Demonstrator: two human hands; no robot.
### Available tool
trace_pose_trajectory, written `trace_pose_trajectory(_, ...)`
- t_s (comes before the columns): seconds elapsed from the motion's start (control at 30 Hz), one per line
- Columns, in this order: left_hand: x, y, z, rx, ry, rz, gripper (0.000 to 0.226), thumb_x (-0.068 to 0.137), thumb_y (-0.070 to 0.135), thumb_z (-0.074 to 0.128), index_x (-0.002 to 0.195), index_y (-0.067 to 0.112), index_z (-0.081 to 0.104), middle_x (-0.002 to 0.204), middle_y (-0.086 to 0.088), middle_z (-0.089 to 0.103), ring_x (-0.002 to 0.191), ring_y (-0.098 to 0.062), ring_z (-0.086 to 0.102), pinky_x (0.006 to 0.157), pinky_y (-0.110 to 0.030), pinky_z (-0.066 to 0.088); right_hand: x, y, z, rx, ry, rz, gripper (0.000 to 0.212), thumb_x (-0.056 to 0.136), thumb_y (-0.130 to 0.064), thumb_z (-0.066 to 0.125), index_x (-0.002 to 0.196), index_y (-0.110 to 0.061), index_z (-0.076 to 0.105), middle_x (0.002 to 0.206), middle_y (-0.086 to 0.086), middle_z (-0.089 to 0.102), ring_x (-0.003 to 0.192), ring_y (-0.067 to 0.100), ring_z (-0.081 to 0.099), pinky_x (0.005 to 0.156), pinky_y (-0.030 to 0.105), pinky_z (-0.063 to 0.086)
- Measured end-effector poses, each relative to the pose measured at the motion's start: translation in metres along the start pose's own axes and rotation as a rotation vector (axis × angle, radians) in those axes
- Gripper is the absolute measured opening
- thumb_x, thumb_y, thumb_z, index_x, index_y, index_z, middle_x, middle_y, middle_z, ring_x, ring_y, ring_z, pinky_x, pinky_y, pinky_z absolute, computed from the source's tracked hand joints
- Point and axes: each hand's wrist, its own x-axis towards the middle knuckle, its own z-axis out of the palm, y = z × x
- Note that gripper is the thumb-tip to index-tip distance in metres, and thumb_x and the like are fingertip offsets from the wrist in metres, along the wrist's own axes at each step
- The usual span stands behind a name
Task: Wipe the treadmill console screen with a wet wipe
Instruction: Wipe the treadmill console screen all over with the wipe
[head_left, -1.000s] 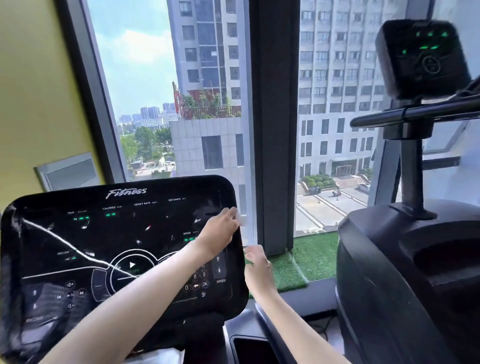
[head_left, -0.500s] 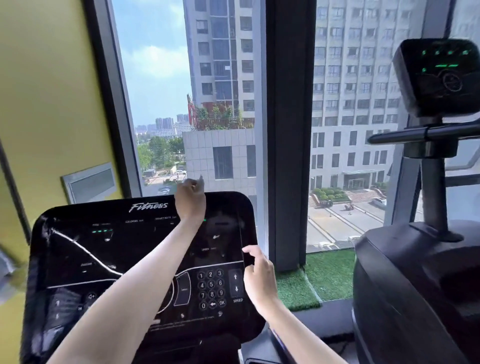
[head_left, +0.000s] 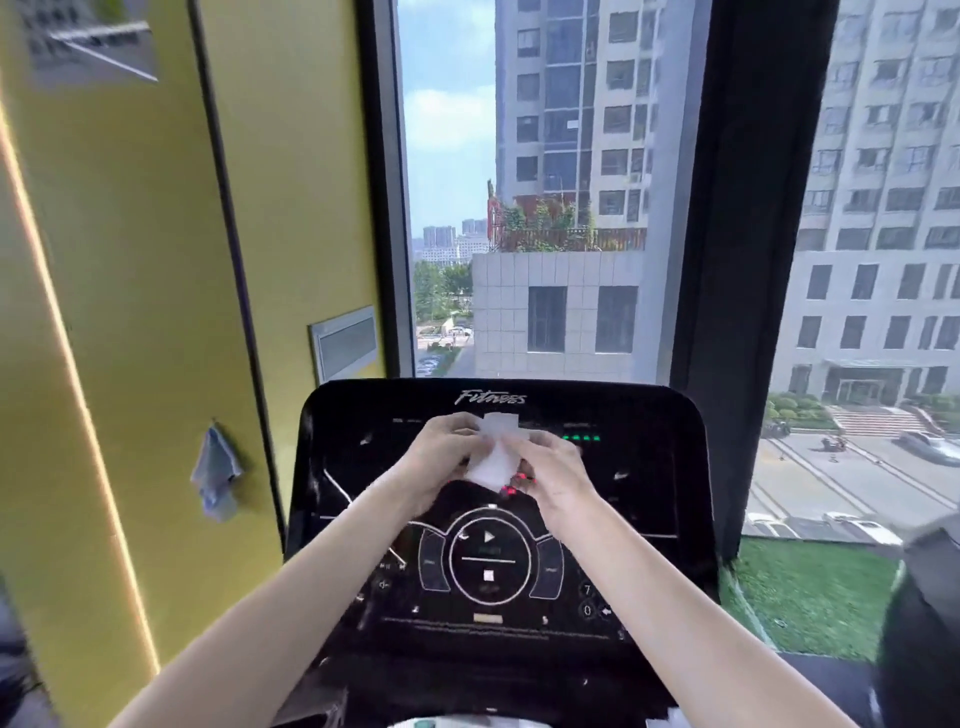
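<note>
Fingers (head_left: 457, 428) of left hand (head_left: 441, 460), right hand (head_left: 558, 475) pinch wet wipe (head_left: 493, 460) over console screen (head_left: 649, 499), well inside edges.

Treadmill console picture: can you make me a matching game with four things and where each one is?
Things:
1. wet wipe
2. blue cloth
3. green lights
4. play button

Places:
A. hanging on the yellow wall
B. on the console, below the hands
C. gripped by the left hand and the right hand
D. on the console, up and to the right of the hands

Pairs: 1-C, 2-A, 3-D, 4-B
</note>
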Motion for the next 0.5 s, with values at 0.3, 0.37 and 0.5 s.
trace_pose_trajectory(0.3,-0.026,-0.031,-0.078,0.628,0.423,0.403,0.026,0.083,0.014,0.065,0.103,0.015,0.047,0.082,0.004,0.057,0.075,-0.008,0.055,0.062,-0.014,0.043,0.013,0.034,0.092,-0.038,0.098,-0.002,0.003,0.083,-0.004,0.063,0.086,-0.005,0.064,0.07,0.008,0.06,0.059,0.019,0.053,0.056,0.025,0.047)
trace_pose_trajectory(0.37,-0.027,-0.039,-0.093,0.667,0.407,0.387,0.028,0.081,0.018,0.069,0.098,0.014,0.047,0.087,0.005,0.056,0.08,-0.008,0.054,0.067,-0.015,0.042,0.018,0.04,0.109,-0.057,0.131,-0.01,0.008,0.082,-0.004,0.063,0.09,-0.003,0.065,0.07,0.009,0.058,0.061,0.02,0.053,0.059,0.029,0.047)
trace_pose_trajectory(0.5,-0.017,-0.053,-0.119,0.805,0.433,0.355,0.01,0.083,0.007,0.063,0.089,0.011,0.057,0.089,0.0,0.06,0.081,-0.016,0.056,0.069,-0.023,0.046,0.029,0.058,0.131,-0.252,0.15,-0.124,0.005,0.081,-0.008,0.062,0.082,-0.011,0.066,0.075,0.005,0.066,0.063,0.017,0.06,0.064,0.03,0.053)
